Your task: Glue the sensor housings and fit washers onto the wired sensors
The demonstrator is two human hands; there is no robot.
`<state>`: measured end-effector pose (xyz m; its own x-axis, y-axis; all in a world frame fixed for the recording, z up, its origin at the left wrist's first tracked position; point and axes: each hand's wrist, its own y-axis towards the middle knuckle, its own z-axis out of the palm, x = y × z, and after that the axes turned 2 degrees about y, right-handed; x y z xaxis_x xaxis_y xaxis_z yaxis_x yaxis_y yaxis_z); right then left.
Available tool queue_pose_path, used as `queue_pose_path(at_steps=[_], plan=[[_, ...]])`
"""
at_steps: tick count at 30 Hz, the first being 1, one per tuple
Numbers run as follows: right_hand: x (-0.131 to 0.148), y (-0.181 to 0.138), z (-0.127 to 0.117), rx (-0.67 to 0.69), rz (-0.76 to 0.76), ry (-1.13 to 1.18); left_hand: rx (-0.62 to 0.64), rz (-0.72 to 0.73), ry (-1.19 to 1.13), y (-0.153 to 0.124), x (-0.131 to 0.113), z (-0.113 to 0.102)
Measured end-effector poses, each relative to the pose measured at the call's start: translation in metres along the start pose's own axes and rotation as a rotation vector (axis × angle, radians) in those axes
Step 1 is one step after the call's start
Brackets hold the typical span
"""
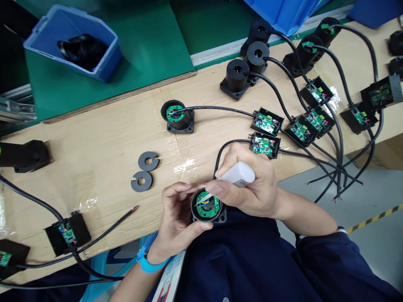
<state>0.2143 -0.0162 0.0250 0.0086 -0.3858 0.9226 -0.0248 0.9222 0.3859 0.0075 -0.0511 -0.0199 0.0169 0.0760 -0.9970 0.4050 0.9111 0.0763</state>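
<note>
My left hand (178, 216) wraps round a black motor-like housing (223, 214) at the table's front edge. The housing's open end faces up and shows a green ring-shaped circuit board (215, 209) with coloured wires. Squeezed in my right hand (252, 184) is a small white glue bottle (241, 174), its thin nozzle pointing down into the housing over the board. A black cable runs from behind my right hand to a small black box with a circuit board (265, 144). Two dark slotted discs (142, 181) lie to the left of my hands.
Another wired housing (179, 117) stands mid-table. Several black housings (236, 75) with cables and open circuit boxes (302, 131) crowd the right. A blue bin (107, 63) with black parts sits on the green surface (151, 37). More housings and boxes (67, 233) are at left.
</note>
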Motion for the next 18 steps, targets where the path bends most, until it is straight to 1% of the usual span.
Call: queue_pose_path(at_steps=[7, 10, 13, 16, 17, 18], plan=[[-0.001, 0.002, -0.001, -0.027, 0.030, 0.052, 0.031, 0.012, -0.040, 0.004, -0.002, -0.001], [-0.003, 0.005, -0.004, -0.080, 0.031, 0.067, 0.033, 0.069, -0.022, 0.011, 0.003, -0.004], [-0.010, 0.012, -0.010, -0.223, 0.084, 0.092, 0.054, 0.127, 0.088, 0.020, 0.007, -0.014], [-0.017, 0.026, -0.018, -0.322, 0.161, 0.186, 0.156, 0.099, 0.205, 0.032, 0.006, -0.032], [-0.018, 0.032, -0.020, -0.332, 0.176, 0.215, 0.160, 0.083, 0.213, 0.037, 0.005, -0.038], [-0.018, 0.038, -0.021, -0.336, 0.187, 0.231, 0.118, 0.072, 0.216, 0.044, 0.004, -0.044]])
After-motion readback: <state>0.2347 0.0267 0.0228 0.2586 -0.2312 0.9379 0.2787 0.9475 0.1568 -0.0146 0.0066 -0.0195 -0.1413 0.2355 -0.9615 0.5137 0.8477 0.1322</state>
